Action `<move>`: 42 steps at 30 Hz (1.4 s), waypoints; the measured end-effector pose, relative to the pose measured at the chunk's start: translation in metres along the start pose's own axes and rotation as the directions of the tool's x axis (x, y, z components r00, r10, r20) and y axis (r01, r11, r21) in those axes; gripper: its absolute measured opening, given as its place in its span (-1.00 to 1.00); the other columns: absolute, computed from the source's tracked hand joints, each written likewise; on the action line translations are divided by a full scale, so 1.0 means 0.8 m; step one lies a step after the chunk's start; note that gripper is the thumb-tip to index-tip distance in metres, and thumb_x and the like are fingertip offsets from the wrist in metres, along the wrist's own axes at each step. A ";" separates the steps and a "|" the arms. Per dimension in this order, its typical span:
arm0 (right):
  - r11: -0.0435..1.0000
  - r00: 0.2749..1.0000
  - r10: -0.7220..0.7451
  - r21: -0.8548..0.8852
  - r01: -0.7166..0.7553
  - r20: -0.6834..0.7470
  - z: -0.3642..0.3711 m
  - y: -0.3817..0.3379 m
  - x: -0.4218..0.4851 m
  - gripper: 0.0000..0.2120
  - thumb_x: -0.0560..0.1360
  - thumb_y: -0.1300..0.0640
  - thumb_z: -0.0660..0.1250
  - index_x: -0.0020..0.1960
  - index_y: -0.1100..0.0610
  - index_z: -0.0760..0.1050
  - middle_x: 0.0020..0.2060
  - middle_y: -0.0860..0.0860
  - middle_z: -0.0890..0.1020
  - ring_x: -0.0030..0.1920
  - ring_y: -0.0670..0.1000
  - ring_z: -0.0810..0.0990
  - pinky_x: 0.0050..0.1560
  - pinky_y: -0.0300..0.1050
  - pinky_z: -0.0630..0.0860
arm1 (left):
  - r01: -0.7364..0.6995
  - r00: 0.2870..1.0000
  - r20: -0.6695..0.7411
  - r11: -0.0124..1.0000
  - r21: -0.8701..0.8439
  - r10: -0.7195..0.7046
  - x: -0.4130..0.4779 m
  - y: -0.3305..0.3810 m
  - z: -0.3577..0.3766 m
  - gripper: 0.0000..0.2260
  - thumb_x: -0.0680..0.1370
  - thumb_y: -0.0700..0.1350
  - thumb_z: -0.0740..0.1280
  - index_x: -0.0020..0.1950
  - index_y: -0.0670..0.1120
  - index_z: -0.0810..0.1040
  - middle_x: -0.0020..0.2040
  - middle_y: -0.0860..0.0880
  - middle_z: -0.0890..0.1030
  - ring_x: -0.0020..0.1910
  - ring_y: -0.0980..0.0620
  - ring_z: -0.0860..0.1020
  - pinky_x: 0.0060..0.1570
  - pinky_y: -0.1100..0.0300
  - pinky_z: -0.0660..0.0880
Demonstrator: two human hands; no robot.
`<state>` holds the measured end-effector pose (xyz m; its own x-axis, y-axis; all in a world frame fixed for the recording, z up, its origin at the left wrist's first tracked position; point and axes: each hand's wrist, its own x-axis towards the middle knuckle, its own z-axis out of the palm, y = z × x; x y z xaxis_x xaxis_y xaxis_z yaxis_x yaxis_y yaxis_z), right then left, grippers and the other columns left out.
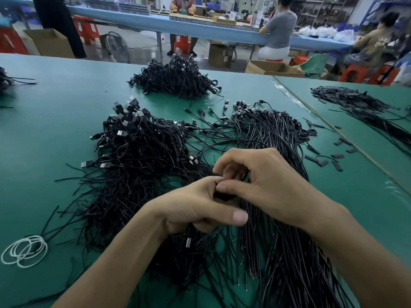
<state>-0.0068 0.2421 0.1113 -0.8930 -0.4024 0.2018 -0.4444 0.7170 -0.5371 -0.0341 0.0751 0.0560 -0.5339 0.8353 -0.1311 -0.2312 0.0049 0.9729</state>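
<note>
A green counter (55, 103) carries heaps of USB cables (142, 147) and white loops (24, 251). Over the heaps, the left hand (195, 210) and right hand (269, 181) meet, their curled fingers (231, 187) pinching one black cable (223, 196). Behind, workers sit at a blue bench (200, 27) among red stools (85, 27).

On the green table (55, 121), a few white loops (24, 251) lie at 8 o'clock, a heap of coiled black cables (175, 78) sits at 12 o'clock, and short flat black pieces (322, 162) are scattered at 3 o'clock. At 2 o'clock, past a seam, a spread of black strips (351, 98) lies. Beyond the far edge stand a floor fan (116, 46) and a cardboard box (50, 42) at 11 o'clock, red stools (85, 27), and a seated person (279, 30) at a long blue bench (155, 22) at 1 o'clock.
</note>
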 end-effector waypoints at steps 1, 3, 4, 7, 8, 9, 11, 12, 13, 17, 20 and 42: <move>1.000 1.000 0.008 -0.004 -0.007 0.006 0.000 0.000 -0.002 -0.89 0.48 0.09 0.49 -0.02 -0.04 0.61 -0.22 -0.16 0.62 -0.14 -0.18 0.60 -0.11 -0.32 0.50 | 0.009 1.000 0.002 0.999 0.052 -0.009 -0.001 0.000 0.000 -0.78 0.37 -0.15 0.53 -0.10 -0.06 0.52 -0.43 0.09 0.24 -0.51 0.18 0.17 -0.61 0.37 0.13; 0.996 1.000 -0.008 -0.086 0.007 -0.010 0.001 -0.003 -0.005 -0.92 0.48 0.06 0.48 -0.03 -0.05 0.64 -0.20 -0.18 0.61 -0.12 -0.18 0.58 -0.05 -0.23 0.53 | 0.051 0.998 -0.035 0.991 0.126 -0.047 0.000 0.000 -0.001 -0.75 0.41 -0.23 0.51 -0.07 -0.28 0.47 -0.44 0.05 0.24 -0.53 0.15 0.17 -0.61 0.34 0.14; 0.991 0.999 -0.024 -0.132 0.020 -0.028 0.003 -0.005 -0.007 -0.94 0.48 0.05 0.47 -0.04 -0.04 0.65 -0.17 -0.18 0.61 -0.10 -0.17 0.57 -0.01 -0.15 0.54 | 0.071 0.996 -0.060 0.987 0.145 -0.063 0.001 -0.001 -0.001 -0.69 0.42 -0.23 0.49 -0.06 -0.36 0.40 -0.43 0.02 0.23 -0.52 0.12 0.17 -0.61 0.33 0.14; 0.962 0.994 -0.099 -0.260 0.086 -0.040 0.008 -0.013 -0.012 -0.91 0.52 0.05 0.43 -0.02 0.02 0.70 -0.12 -0.11 0.62 -0.08 -0.04 0.58 -0.02 0.01 0.56 | 0.066 0.996 -0.073 0.981 0.182 -0.054 0.001 -0.004 -0.003 -0.74 0.43 -0.20 0.48 -0.14 -0.33 0.46 -0.42 -0.03 0.27 -0.50 0.06 0.16 -0.55 0.25 0.05; 0.940 0.991 -0.134 -0.319 0.119 -0.023 0.010 -0.016 -0.013 -0.89 0.53 0.05 0.41 -0.03 0.04 0.70 -0.12 -0.09 0.63 -0.08 -0.01 0.56 -0.06 0.04 0.56 | 0.058 0.997 -0.062 0.978 0.200 -0.046 0.000 -0.003 -0.003 -0.83 0.43 -0.18 0.48 -0.23 -0.19 0.51 -0.44 -0.01 0.28 -0.50 0.06 0.16 -0.54 0.23 0.04; 0.916 0.986 -0.167 -0.371 0.153 -0.006 0.011 -0.018 -0.014 -0.88 0.54 0.05 0.40 -0.04 0.05 0.70 -0.13 -0.08 0.63 -0.09 0.00 0.55 -0.10 0.06 0.56 | 0.053 0.997 -0.058 0.977 0.207 -0.042 0.000 -0.003 -0.003 -0.83 0.40 -0.17 0.48 -0.31 -0.07 0.51 -0.45 0.02 0.29 -0.51 0.07 0.17 -0.55 0.23 0.05; 0.883 0.979 -0.201 -0.430 0.188 0.016 0.010 -0.021 -0.014 -0.81 0.56 0.02 0.32 -0.07 0.07 0.67 -0.14 -0.06 0.61 -0.10 0.03 0.52 -0.16 0.08 0.56 | 0.063 0.996 -0.074 0.978 0.201 -0.049 0.000 -0.003 -0.002 -0.81 0.34 -0.13 0.48 -0.33 -0.04 0.47 -0.45 0.02 0.30 -0.50 0.08 0.18 -0.56 0.27 0.08; 0.879 0.981 -0.194 -0.441 0.185 0.023 0.009 -0.022 -0.013 -0.77 0.56 -0.01 0.26 -0.06 0.08 0.64 -0.14 -0.06 0.60 -0.09 0.03 0.51 -0.16 0.07 0.56 | 0.061 0.995 -0.090 0.979 0.196 -0.044 0.001 -0.002 -0.002 -0.81 0.35 -0.14 0.48 -0.31 -0.05 0.47 -0.44 0.01 0.30 -0.49 0.08 0.18 -0.56 0.28 0.10; 0.876 0.983 -0.182 -0.449 0.176 0.029 0.009 -0.022 -0.013 -0.74 0.56 -0.02 0.21 -0.06 0.07 0.62 -0.13 -0.06 0.58 -0.08 0.03 0.49 -0.14 0.06 0.56 | 0.049 0.994 -0.107 0.982 0.182 -0.030 0.002 -0.003 -0.003 -0.82 0.38 -0.18 0.46 -0.30 -0.04 0.47 -0.44 0.02 0.31 -0.50 0.10 0.19 -0.56 0.30 0.11; 0.865 0.989 -0.149 -0.482 0.136 0.012 0.010 -0.015 -0.011 -0.77 0.60 0.00 0.14 -0.02 0.06 0.54 -0.08 -0.07 0.50 -0.01 0.00 0.42 -0.04 -0.05 0.52 | -0.021 0.977 -0.214 1.000 -0.001 0.020 0.008 -0.002 0.002 -0.82 0.42 -0.25 0.33 -0.28 0.01 0.43 -0.42 0.06 0.28 -0.53 0.18 0.18 -0.61 0.39 0.13; 0.908 0.985 -0.124 -0.414 0.064 -0.120 0.009 -0.005 -0.009 -0.84 0.57 0.02 0.19 -0.05 0.03 0.52 -0.09 -0.10 0.46 -0.03 -0.05 0.39 -0.05 -0.10 0.49 | -0.137 0.965 -0.244 0.975 -0.174 0.093 0.008 0.003 0.004 -0.85 0.41 -0.26 0.22 -0.27 -0.01 0.46 -0.39 0.06 0.32 -0.49 0.17 0.21 -0.61 0.39 0.14; 0.427 0.899 0.437 0.880 -0.206 -0.002 0.040 0.013 -0.009 -0.88 0.35 0.00 0.40 -0.28 0.02 0.65 -0.39 -0.10 0.54 -0.39 -0.19 0.41 -0.41 -0.34 0.31 | -0.410 0.735 -0.535 0.902 0.138 0.416 0.007 0.010 0.003 -0.73 0.67 -0.29 0.12 0.21 -0.09 0.57 0.07 -0.14 0.70 0.07 -0.07 0.68 0.14 0.02 0.60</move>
<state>-0.0026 0.2340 0.0778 -0.9975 -0.0472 -0.0520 0.0570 -0.1118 -0.9921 -0.0365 0.0810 0.0639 -0.9240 0.3221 0.2061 0.1222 -0.2620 0.9573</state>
